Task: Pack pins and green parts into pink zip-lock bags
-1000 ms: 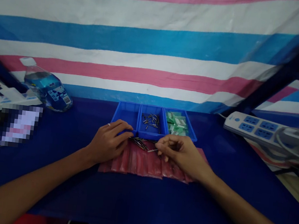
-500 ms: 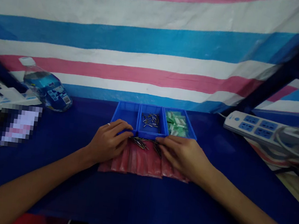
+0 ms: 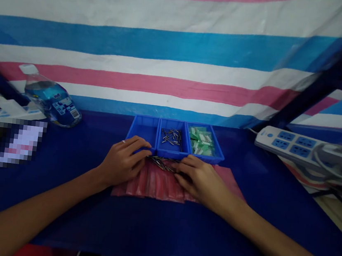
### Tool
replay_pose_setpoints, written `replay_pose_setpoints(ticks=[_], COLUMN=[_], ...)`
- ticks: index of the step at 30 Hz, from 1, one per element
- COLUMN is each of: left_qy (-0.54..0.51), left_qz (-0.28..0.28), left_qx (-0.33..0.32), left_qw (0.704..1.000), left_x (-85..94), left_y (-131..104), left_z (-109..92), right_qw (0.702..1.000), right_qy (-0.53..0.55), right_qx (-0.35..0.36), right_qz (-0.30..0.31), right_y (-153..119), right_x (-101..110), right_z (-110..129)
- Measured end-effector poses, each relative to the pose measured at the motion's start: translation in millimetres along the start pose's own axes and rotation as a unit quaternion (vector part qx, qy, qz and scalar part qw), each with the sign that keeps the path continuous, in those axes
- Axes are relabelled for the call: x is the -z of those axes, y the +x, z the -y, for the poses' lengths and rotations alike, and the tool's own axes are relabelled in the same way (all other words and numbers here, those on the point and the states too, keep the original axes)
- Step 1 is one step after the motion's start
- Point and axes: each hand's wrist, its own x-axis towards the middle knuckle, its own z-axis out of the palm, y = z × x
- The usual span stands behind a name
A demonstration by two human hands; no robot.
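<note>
A loose bunch of thin dark metal rods with shiny tips, like small drill bits point(image 3: 162, 164), lies between my hands on pink plastic bags point(image 3: 163, 187). My left hand point(image 3: 126, 160), a ring on one finger, has its fingers bent and closed at the left end of the bunch. At the right end, the curled fingers of my right hand point(image 3: 200, 178) press against the rods. My fingertips partly hide the rod ends. The bags lie overlapped side by side, and both hands rest over them.
Behind my hands stand three joined blue trays: a bare left one point(image 3: 146, 129), a middle one point(image 3: 171, 152) with more metal rods, and a right one point(image 3: 219, 152) with green packets point(image 3: 202, 140). A bottle point(image 3: 57, 101) leans at left; a power strip point(image 3: 293, 144) lies at right.
My right hand has moved left, bringing the rods closer together and uncovering pink bag on its right. My left hand stays nearly in place.
</note>
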Motion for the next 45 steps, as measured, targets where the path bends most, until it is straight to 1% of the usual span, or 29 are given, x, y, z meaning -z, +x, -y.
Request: replay_pose_setpoints(ticks=[4, 8, 10, 11, 13, 14, 16, 17, 18, 19, 20, 22, 23, 24, 25, 26, 28, 30, 32, 35, 38, 40, 42, 43, 45], left_qy=[0.003, 0.005, 0.004, 0.005, 0.008, 0.011, 0.017, 0.018, 0.019, 0.019, 0.019, 0.019, 0.018, 0.017, 0.015, 0.013, 0.011, 0.011, 0.009, 0.004, 0.008, 0.01, 0.014, 0.016, 0.019], left_qz=[-0.002, -0.003, -0.003, -0.002, -0.002, -0.004, -0.007, -0.008, -0.007, -0.005, -0.005, -0.006, -0.006, -0.004, -0.002, 0.001, 0.002, 0.001, 0.001, -0.002, -0.006, -0.005, -0.004, -0.006, -0.005], left_qx=[0.0, -0.003, -0.004, -0.005, -0.005, -0.006, -0.007, -0.007, -0.008, -0.008, -0.009, -0.008, -0.007, -0.005, -0.002, 0.001, 0.004, 0.004, 0.002, -0.001, -0.004, -0.003, -0.002, -0.003, -0.006], left_qw=[1.0, 1.0, 1.0, 1.0, 1.0, 1.0, 1.0, 1.0, 1.0, 1.0, 1.0, 1.0, 1.0, 1.0, 1.0, 1.0, 1.0, 1.0, 1.0, 1.0, 1.0, 1.0, 1.0, 1.0, 1.0], left_x=[0.0, 0.4, 0.6, 0.7, 1.0, 1.2, 1.9, 2.2, 2.5, 2.7, 2.8, 2.5, 2.3, 2.1, 1.9, 1.9, 2.2, 2.7, 2.9, 2.2, 1.6, 1.6, 1.9, 2.0, 2.3], left_y=[-0.2, 0.1, 0.5, 0.5, 0.3, 0.2, 0.1, 0.2, 0.3, 0.5, 0.6, 0.5, 0.3, 0.0, -0.4, -0.6, -0.7, -0.4, 0.3, 0.7, 0.1, -0.2, -0.2, 0.0, 0.6], left_z=[0.6, 0.3, 0.2, 0.2, 0.1, 0.0, -0.4, -0.6, -0.8, -1.0, -1.2, -1.3, -1.3, -1.3, -1.2, -1.2, -1.4, -1.6, -1.8, -1.6, -0.9, -0.6, -0.5, -0.5, -0.8], right_qw=[0.99, 0.963, 0.939, 0.921, 0.875, 0.852, 0.817, 0.805, 0.8, 0.808, 0.832, 0.903, 0.937, 0.964, 0.982, 0.992, 0.996, 0.995, 0.995, 0.995, 0.992, 0.989, 0.986, 0.985, 0.976], right_qy=[0.109, 0.222, 0.295, 0.34, 0.43, 0.469, 0.526, 0.543, 0.547, 0.532, 0.493, 0.363, 0.288, 0.22, 0.163, 0.119, 0.054, 0.025, 0.037, 0.073, 0.093, 0.108, 0.119, 0.127, 0.168], right_qx=[-0.079, -0.147, -0.175, -0.192, -0.224, -0.232, -0.225, -0.211, -0.194, -0.178, -0.167, -0.143, -0.119, -0.085, -0.043, 0.001, 0.067, 0.092, 0.092, 0.071, 0.059, 0.041, -0.002, -0.032, -0.105], right_qz=[-0.03, -0.036, -0.021, -0.008, 0.004, -0.01, -0.075, -0.114, -0.151, -0.179, -0.193, -0.183, -0.16, -0.125, -0.085, -0.05, 0.003, 0.02, 0.014, -0.006, -0.055, -0.097, -0.118, -0.115, -0.088], right_y=[3.0, 4.5, 4.5, 4.6, 5.6, 6.6, 8.7, 9.5, 9.9, 9.6, 8.7, 5.6, 4.0, 2.7, 1.8, 1.4, 1.8, 3.0, 4.0, 4.3, 3.4, 2.4, 1.7, 1.7, 2.5], right_x=[5.4, 14.0, 14.9, 14.6, 13.4, 13.1, 14.1, 15.3, 16.8, 18.2, 19.1, 18.5, 16.8, 14.2, 11.0, 7.5, 1.2, -2.9, -5.0, -6.8, -6.6, -3.1, 3.0, 6.4, 12.1], right_z=[6.9, 10.5, 8.9, 7.8, 5.9, 5.5, 6.0, 6.6, 7.3, 7.9, 8.5, 9.4, 9.8, 10.4, 11.1, 11.8, 13.0, 13.4, 12.9, 10.8, 8.5, 7.0, 5.6, 4.9, 3.9])
